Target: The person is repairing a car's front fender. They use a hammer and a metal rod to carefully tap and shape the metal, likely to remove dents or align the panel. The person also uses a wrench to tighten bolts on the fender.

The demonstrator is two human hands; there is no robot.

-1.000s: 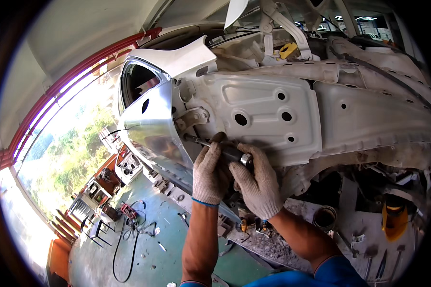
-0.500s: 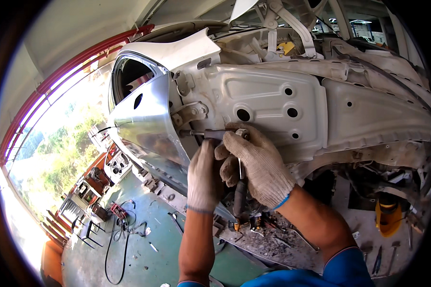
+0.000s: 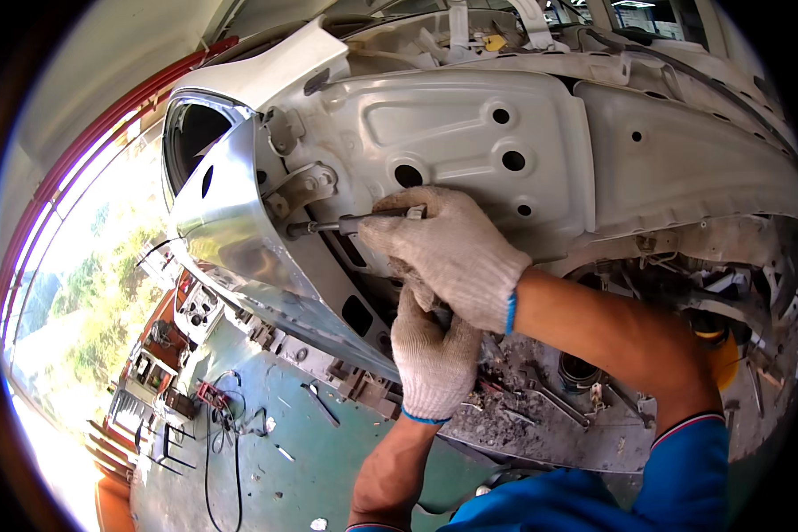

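Observation:
My gloved right hand (image 3: 457,253) is closed around a slim, dark grinder-like tool (image 3: 353,222). Its metal tip points left, into the gap between the bare-metal car door (image 3: 235,235) and the body; contact at the tip cannot be made out. Just below, my gloved left hand (image 3: 434,359) has its fingers curled up against the underside of the right hand; whatever they grip is hidden. Above the tool sits a door hinge (image 3: 309,186). Behind my hands rises the pale inner body panel (image 3: 452,124) with several round holes.
Under the wheel area, wrenches (image 3: 559,406) and debris lie on a dirty surface. A yellow object (image 3: 725,359) stands at the right. On the green floor (image 3: 284,483) at lower left are a coiled black hose (image 3: 236,452), a red device (image 3: 211,395) and a small black stool (image 3: 164,446).
My left hand has left the tool's front and dropped below my right hand. My right hand has shifted forward along the tool. The view has moved, so the car sits farther left and higher.

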